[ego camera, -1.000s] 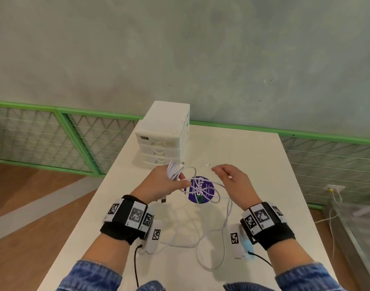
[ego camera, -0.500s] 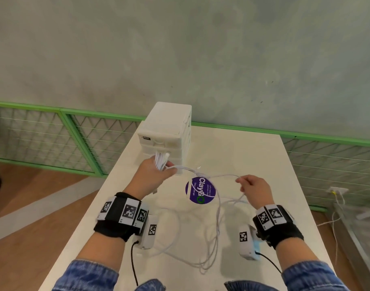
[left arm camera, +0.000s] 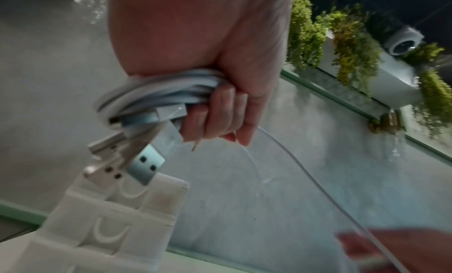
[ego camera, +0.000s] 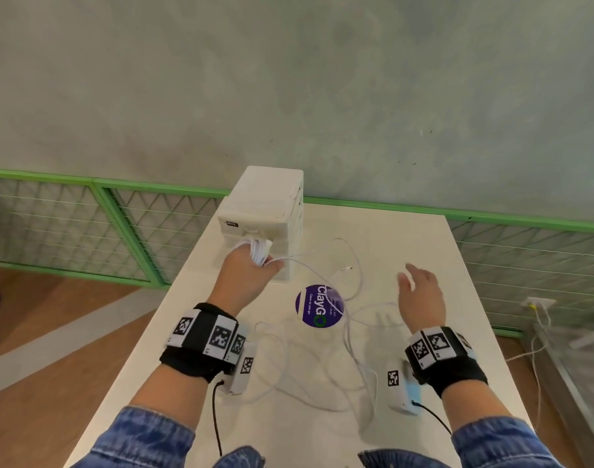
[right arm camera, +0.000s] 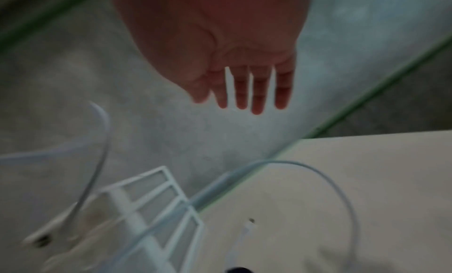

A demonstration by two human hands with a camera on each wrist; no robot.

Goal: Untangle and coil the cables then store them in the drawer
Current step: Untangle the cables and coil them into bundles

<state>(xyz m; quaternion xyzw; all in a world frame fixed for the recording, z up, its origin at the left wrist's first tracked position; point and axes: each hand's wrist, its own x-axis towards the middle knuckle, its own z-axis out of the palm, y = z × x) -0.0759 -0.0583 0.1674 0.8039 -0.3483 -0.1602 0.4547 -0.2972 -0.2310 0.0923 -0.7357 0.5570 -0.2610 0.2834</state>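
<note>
While the left hand (ego camera: 245, 282) was raised in front of the small white plastic drawer unit (ego camera: 266, 211), its fingers (left arm camera: 215, 120) were curled tight round a bundle of coiled white cables (ego camera: 259, 252), pressing the loops against the palm. From the left wrist view, several silver USB plugs (left arm camera: 146, 165) hung out of the bundle below the knuckles, just above the top edge of the drawer unit; whether they touched it could not be told. One thin white cable (ego camera: 322, 255) ran out of the fist toward the right hand, arching over the white tabletop (ego camera: 407, 238) and ending in a small connector (ego camera: 347, 268) that lay between the two hands.

Away from the bundle, the right hand (ego camera: 420, 295) hovered above the table with its fingers (right arm camera: 259, 89) straight and slightly spread, holding nothing. More loose white cable (ego camera: 353, 352) lay in loops on the table beneath and behind both hands, crossing a round purple sticker (ego camera: 317, 307) that sat between them. Both wrists wore black bands with square printed markers (ego camera: 218, 336), and blue denim sleeves (ego camera: 147, 437) covered the forearms behind them. Beyond the drawer unit stood a grey wall (ego camera: 322, 96).
</note>
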